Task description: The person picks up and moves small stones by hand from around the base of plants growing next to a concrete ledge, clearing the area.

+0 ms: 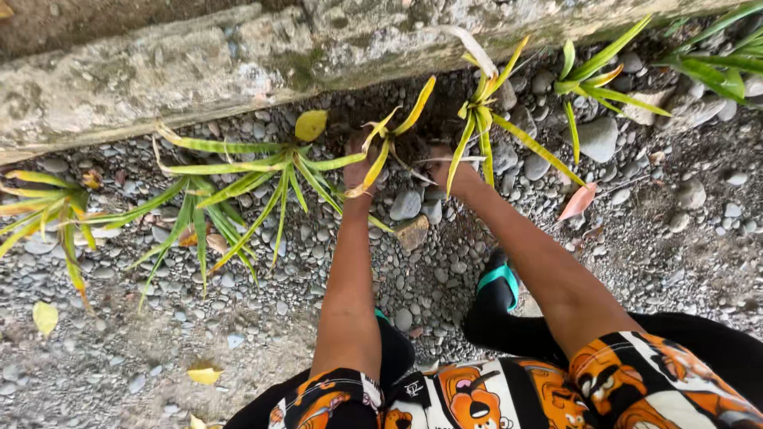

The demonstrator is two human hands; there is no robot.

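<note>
1. Grey concrete kerb (pixel 159 71) is noted along the far edge, mossy in places.
2. Gravel ground (pixel 660 238) of pebbles is recorded below it, reaching to the near edge.
3. A green spiky plant (pixel 238 179) is seen left of the hands.
4. A small yellow-green plant (pixel 395 131) is found at centre, rooted in dark soil by the kerb.
5. The left hand (pixel 358 163) is pressed at its base; the grip cannot be told.
6. The right hand (pixel 447 163) is set just right of it, fingers hidden by leaves.
</note>
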